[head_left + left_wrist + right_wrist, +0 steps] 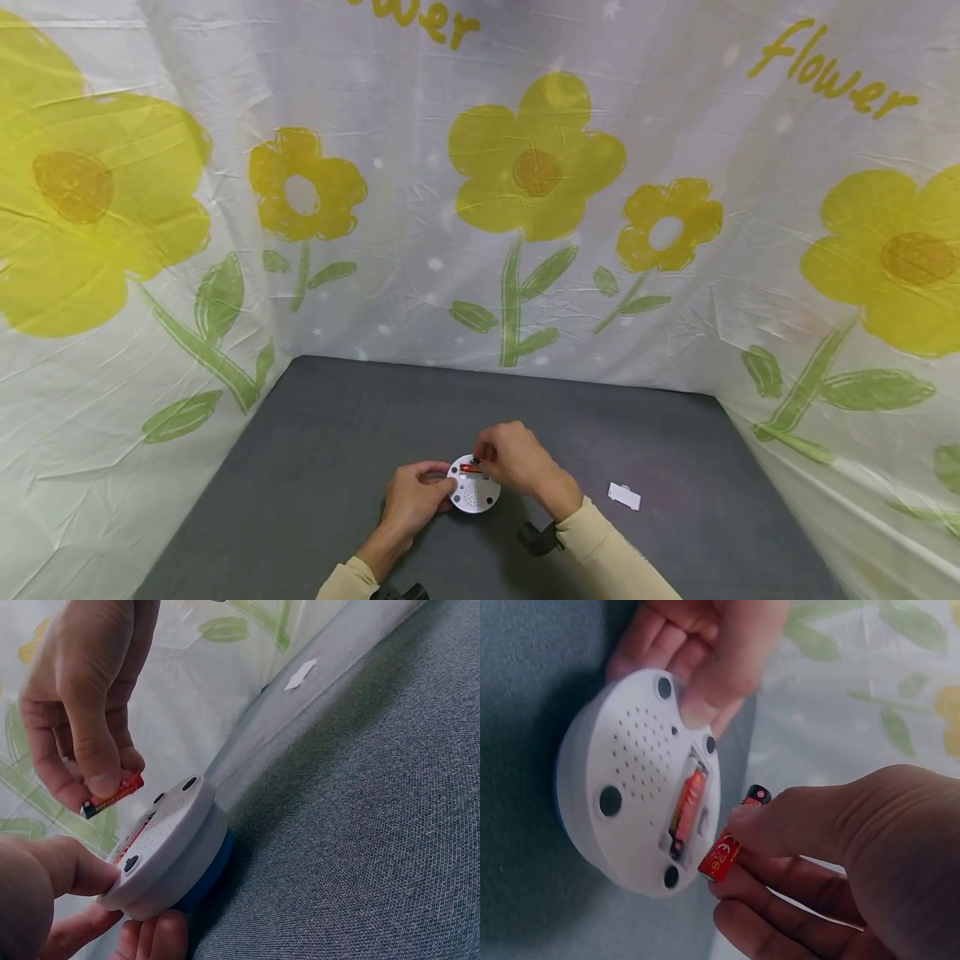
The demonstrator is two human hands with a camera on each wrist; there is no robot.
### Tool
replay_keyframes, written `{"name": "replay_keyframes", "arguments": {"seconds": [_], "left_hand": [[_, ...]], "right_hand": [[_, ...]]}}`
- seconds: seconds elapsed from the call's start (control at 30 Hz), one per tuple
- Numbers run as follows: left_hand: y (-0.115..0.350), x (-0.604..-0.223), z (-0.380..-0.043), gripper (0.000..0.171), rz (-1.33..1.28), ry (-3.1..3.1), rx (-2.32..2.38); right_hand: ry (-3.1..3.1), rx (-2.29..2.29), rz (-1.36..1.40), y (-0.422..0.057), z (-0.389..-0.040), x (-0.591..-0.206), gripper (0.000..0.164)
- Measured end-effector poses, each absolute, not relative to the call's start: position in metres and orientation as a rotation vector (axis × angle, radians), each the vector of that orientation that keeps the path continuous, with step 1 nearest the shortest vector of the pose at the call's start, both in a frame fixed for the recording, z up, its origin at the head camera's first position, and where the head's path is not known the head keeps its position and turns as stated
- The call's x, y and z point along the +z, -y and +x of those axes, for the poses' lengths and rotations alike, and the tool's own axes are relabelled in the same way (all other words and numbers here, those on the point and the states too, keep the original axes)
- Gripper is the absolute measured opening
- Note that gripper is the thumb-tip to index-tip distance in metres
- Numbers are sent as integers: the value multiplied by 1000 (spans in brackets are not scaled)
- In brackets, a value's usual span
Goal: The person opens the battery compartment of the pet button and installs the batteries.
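Note:
My left hand (414, 502) grips the edge of a round white device (637, 825), thumb on its upturned face and fingers beneath. That face has small holes, dark round feet and an uncovered battery compartment with one red and black battery (688, 806) lying in it. The device's other side is blue (206, 877). Between thumb and fingers, my right hand (517, 460) pinches a second red and black battery (112, 795). This battery is tilted and held just off the device, beside the compartment (705, 823).
A small white battery cover (624, 497) lies on the dark grey table (360, 417), to the right of my right hand. Pale cloth walls (405, 275) with yellow flowers enclose the table at the back and both sides.

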State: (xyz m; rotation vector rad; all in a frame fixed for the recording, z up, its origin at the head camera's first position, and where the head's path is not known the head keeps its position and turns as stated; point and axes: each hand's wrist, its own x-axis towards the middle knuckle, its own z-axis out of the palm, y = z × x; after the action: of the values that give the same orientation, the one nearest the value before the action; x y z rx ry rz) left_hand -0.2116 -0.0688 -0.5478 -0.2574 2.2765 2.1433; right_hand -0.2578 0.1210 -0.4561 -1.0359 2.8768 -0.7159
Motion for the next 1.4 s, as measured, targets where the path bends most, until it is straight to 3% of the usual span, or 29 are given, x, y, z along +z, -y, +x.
{"name": "replay_keyframes", "arguments": {"seconds": [0.87,1.23,1.4], "left_hand": [[67,-550,-214,28,-267,-2302,2110],[69,-549,-213,29,-259,-2286,2134],[69,-549,-212,29,-259,-2282,2131]], "right_hand": [[-2905,-683,-1051,-106,-257,-482,16],[-2970,-700,-1047,-110,-258,-480,6],[-2996,-664,-889,-112,-257,-479,22]]}}
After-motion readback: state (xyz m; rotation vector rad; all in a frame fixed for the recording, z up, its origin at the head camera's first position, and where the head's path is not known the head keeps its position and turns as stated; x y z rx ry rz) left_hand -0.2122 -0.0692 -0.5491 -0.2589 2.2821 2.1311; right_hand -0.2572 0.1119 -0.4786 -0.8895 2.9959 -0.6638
